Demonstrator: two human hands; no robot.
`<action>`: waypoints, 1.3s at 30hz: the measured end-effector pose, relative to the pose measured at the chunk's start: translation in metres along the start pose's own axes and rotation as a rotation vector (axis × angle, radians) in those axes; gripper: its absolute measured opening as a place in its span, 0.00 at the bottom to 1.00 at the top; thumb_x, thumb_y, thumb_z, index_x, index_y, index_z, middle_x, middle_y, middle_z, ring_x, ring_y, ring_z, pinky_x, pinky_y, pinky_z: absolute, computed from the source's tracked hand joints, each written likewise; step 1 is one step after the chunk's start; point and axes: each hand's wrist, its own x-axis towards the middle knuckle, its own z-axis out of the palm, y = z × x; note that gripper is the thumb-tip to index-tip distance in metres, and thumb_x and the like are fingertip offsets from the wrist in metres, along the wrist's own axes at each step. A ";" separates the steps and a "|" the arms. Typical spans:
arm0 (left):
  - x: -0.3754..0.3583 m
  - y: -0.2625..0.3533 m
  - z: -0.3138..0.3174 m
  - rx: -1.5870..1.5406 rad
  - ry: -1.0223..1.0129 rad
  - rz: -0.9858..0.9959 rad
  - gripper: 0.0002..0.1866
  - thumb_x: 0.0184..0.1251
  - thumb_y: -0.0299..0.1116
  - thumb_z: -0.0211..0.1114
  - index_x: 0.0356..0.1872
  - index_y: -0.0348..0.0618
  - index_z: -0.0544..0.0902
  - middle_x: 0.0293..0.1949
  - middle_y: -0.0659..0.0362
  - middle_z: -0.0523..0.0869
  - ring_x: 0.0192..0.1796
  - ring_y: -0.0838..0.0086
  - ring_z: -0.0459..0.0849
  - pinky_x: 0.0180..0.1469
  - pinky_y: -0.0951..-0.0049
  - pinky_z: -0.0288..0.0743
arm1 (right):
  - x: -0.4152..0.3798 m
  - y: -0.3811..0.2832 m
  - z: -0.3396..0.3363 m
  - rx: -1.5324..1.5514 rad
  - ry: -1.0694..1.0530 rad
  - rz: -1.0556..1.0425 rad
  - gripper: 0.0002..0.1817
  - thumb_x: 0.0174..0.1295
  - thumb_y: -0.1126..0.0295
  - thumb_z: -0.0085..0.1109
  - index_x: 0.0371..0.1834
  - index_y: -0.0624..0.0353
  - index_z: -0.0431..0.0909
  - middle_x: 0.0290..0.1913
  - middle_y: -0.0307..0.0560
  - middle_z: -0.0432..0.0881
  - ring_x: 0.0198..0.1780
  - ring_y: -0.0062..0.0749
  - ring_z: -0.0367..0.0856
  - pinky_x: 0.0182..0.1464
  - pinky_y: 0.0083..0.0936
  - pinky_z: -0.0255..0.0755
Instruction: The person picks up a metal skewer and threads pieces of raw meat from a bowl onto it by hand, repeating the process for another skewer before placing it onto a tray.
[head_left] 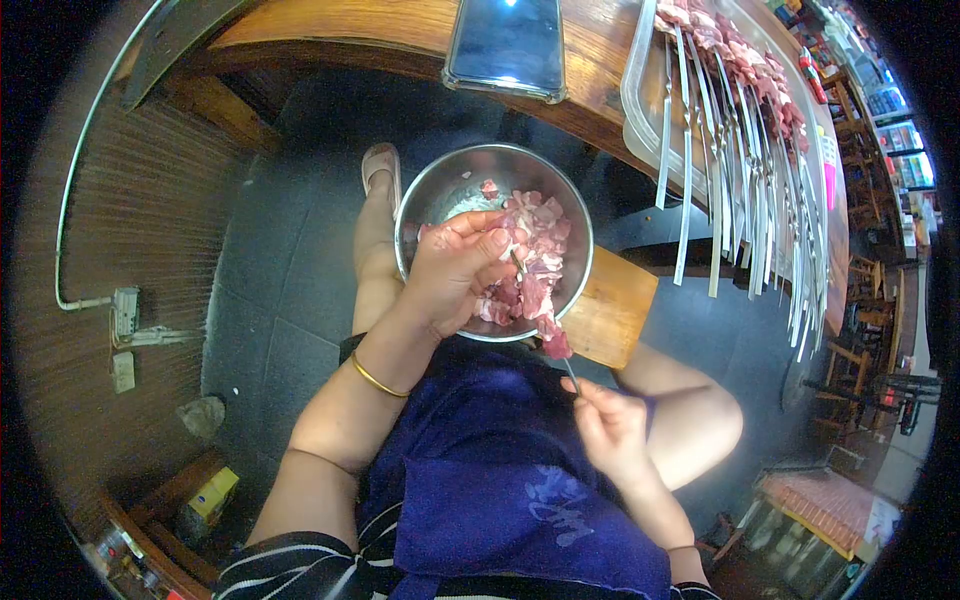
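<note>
My right hand is closed around the lower end of a flat metal skewer. Threaded pieces of raw meat run up the skewer over the bowl's near rim. At its upper end, my left hand pinches a piece of raw meat by the dark skewer tip; the fingers partly hide that piece. Below the hands stands a round steel bowl, holding loose chunks of raw meat, mostly on its right side.
A phone lies on the wooden table ahead. At the right, a clear plastic tray holds many meat skewers, their metal ends sticking out over the table edge. A wooden stool supports the bowl's right side.
</note>
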 end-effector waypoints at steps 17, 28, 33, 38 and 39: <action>-0.001 -0.007 0.011 -0.175 -0.033 0.024 0.12 0.73 0.34 0.54 0.50 0.38 0.75 0.41 0.55 0.82 0.43 0.69 0.83 0.51 0.67 0.80 | 0.011 -0.008 0.002 -0.062 -0.003 -0.010 0.13 0.60 0.78 0.53 0.47 0.62 0.82 0.24 0.46 0.81 0.24 0.19 0.77 0.31 0.18 0.73; -0.014 -0.007 0.024 -0.183 -0.061 -0.052 0.10 0.74 0.34 0.51 0.45 0.39 0.77 0.39 0.53 0.83 0.43 0.67 0.83 0.48 0.65 0.80 | -0.002 -0.006 -0.007 -0.040 -0.018 -0.007 0.13 0.60 0.79 0.53 0.47 0.62 0.82 0.25 0.47 0.81 0.25 0.18 0.77 0.31 0.17 0.73; -0.022 -0.010 0.035 -0.152 -0.114 -0.090 0.12 0.73 0.35 0.55 0.45 0.36 0.78 0.42 0.53 0.84 0.42 0.69 0.84 0.46 0.68 0.81 | -0.004 -0.006 -0.001 0.016 0.027 -0.072 0.13 0.61 0.79 0.52 0.48 0.62 0.82 0.23 0.44 0.80 0.24 0.15 0.75 0.31 0.17 0.72; -0.035 -0.028 0.053 -0.197 -0.106 -0.111 0.17 0.73 0.37 0.55 0.53 0.33 0.73 0.48 0.50 0.81 0.50 0.69 0.81 0.57 0.64 0.75 | 0.005 -0.018 0.002 0.028 0.053 -0.065 0.14 0.62 0.78 0.52 0.49 0.62 0.82 0.23 0.42 0.80 0.24 0.15 0.74 0.31 0.18 0.72; -0.037 -0.028 0.057 -0.249 -0.122 -0.094 0.19 0.73 0.38 0.54 0.55 0.33 0.72 0.49 0.50 0.80 0.51 0.69 0.80 0.59 0.63 0.74 | 0.005 -0.021 0.000 0.044 0.049 -0.047 0.14 0.62 0.78 0.53 0.49 0.62 0.82 0.23 0.42 0.80 0.24 0.15 0.74 0.32 0.18 0.72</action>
